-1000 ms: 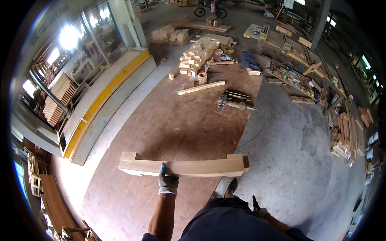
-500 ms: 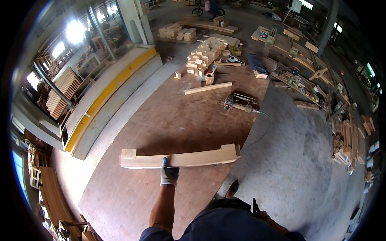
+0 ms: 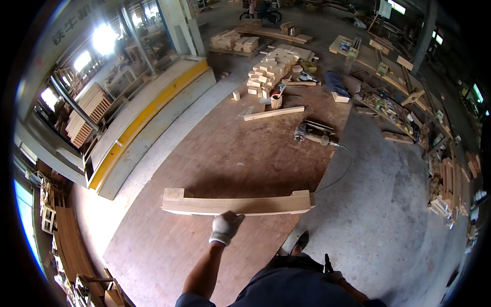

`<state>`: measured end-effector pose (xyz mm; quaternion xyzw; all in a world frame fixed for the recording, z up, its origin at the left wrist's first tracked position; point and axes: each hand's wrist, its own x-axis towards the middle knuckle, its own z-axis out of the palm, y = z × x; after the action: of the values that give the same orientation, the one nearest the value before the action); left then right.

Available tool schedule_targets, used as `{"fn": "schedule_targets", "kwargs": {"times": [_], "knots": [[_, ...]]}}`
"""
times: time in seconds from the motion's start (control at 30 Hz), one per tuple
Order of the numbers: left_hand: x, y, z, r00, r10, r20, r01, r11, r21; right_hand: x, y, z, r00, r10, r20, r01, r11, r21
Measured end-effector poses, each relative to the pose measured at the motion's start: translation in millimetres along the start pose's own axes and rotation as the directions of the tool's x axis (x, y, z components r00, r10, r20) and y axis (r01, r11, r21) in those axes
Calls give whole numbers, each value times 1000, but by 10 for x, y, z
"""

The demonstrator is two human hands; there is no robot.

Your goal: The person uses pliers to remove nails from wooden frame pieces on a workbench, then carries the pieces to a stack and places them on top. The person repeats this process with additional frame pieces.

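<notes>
A pale wooden rail (image 3: 240,204) with a raised block at each end lies crosswise above the near part of the brown board (image 3: 204,169). My left hand (image 3: 226,226), in a whitish glove with dark fingertips, is closed at the rail's near edge, left of its middle. The fingertips are hidden. At my right hip, my right hand (image 3: 336,277) is closed around a dark, slim tool (image 3: 328,263) whose end points up. My body partly covers that hand, and the tool's kind cannot be made out.
A corded or hosed power tool (image 3: 312,133) lies near the board's right edge. Beyond it are a wooden strip (image 3: 274,113), a pot with a brush (image 3: 276,101) and stacked wooden blocks (image 3: 266,74). A yellow-edged machine bed (image 3: 153,120) stands left, a cluttered bench (image 3: 386,110) right.
My left hand has turned, so its thumb no longer lies over the rail's upper face. In the picture, rail and surroundings have shifted slightly right. My right hand keeps the dark tool.
</notes>
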<state>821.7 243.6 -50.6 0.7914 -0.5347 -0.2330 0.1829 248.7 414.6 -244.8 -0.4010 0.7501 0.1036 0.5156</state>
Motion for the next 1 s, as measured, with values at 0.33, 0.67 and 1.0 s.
{"fn": "schedule_targets", "kwargs": {"times": [0.33, 0.67, 1.0], "knots": [[555, 147, 95, 891, 412, 189, -449, 860, 241, -164, -142, -83, 996, -31, -83, 29, 999, -24], [82, 236, 228, 838, 545, -40, -518, 816, 258, 459, 671, 371, 983, 150, -108, -153, 988, -18], [-344, -195, 413, 841, 332, 427, -465, 847, 257, -423, -508, -187, 984, 166, -69, -146, 962, 229]]}}
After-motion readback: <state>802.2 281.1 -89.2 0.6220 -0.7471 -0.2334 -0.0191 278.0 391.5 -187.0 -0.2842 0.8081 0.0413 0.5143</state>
